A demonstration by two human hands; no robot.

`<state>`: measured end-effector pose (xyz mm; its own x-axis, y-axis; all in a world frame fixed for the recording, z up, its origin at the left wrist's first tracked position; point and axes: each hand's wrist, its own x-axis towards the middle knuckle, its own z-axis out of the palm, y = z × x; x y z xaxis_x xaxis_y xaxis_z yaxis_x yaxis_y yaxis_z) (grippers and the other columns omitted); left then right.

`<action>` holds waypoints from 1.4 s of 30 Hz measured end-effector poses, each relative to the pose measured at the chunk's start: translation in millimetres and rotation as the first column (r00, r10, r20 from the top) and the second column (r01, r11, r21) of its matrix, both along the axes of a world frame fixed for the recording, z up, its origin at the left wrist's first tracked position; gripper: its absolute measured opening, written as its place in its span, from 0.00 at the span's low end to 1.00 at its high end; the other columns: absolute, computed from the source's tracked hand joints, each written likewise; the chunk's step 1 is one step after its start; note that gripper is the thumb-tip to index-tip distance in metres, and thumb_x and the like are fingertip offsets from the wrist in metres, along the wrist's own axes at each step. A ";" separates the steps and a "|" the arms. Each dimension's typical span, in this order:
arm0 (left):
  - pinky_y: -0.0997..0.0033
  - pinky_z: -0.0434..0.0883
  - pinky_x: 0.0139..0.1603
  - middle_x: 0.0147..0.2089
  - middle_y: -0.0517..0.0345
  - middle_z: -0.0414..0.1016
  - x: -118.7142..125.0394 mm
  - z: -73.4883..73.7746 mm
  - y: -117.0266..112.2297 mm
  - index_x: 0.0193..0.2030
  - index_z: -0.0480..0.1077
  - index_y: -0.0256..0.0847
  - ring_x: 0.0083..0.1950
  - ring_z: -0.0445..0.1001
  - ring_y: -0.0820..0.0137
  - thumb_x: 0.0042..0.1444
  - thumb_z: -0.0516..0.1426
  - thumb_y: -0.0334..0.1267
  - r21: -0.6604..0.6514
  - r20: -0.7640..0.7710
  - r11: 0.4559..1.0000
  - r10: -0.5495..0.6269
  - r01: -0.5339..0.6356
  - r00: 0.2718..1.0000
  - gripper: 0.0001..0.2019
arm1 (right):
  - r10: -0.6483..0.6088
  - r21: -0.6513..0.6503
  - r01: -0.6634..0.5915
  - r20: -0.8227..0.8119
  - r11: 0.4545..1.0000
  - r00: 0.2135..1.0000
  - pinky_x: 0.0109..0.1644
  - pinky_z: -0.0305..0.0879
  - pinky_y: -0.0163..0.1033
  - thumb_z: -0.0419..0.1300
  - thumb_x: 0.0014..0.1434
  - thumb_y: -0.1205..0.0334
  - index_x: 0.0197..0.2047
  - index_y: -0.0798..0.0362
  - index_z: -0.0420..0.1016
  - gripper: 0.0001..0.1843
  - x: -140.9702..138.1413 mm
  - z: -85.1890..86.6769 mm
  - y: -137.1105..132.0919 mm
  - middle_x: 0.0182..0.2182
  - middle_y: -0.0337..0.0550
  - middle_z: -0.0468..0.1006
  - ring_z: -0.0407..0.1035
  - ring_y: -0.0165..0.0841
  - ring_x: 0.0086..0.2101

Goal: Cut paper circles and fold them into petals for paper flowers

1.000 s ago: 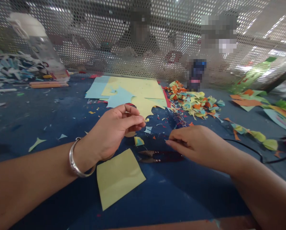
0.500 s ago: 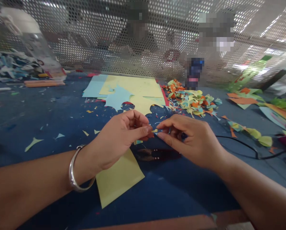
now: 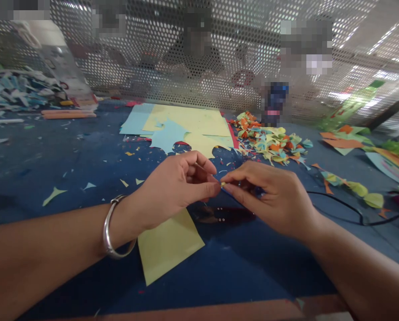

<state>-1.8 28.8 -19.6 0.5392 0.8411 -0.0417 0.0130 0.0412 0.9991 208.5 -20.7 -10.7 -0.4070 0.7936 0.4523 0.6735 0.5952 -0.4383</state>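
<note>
Yellow paper scrap (image 3: pixel 222 183), tiny, is pinched between the fingertips of the left hand (image 3: pixel 176 189) and right hand (image 3: pixel 273 198), both closed tight on it, probably because it is so small. Snips (image 3: pixel 224 215) lie just beneath both hands, within easy reach.

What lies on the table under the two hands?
Under the left hand a yellow paper sheet pokes out; its upper corner is covered. Below the right hand lie dark snips on the blue table, partly hidden. Both hands pinch a small yellow scrap.
</note>
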 end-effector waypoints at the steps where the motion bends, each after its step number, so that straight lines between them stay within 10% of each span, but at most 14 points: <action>1: 0.74 0.71 0.35 0.34 0.61 0.78 -0.4 -0.2 0.1 0.38 0.71 0.41 0.35 0.76 0.72 0.47 0.71 0.33 0.002 0.004 1.000 -0.006 0.006 1.000 0.15 | 0.003 0.006 -0.003 0.002 1.000 1.000 0.36 0.67 0.32 0.61 0.66 0.68 0.44 0.54 0.81 0.06 -0.8 0.4 -0.3 0.33 0.40 0.80 0.71 0.27 0.31; 42: 0.75 0.70 0.35 0.28 0.62 0.79 1.0 1.6 -5.6 0.35 0.73 0.39 0.32 0.77 0.73 0.50 0.68 0.32 -0.022 0.012 1.000 0.000 0.001 1.000 0.08 | 0.031 0.148 -0.025 -0.034 0.989 0.999 0.40 0.69 0.28 0.63 0.64 0.73 0.43 0.59 0.82 0.06 -4.9 -2.3 -2.1 0.32 0.41 0.82 0.75 0.25 0.31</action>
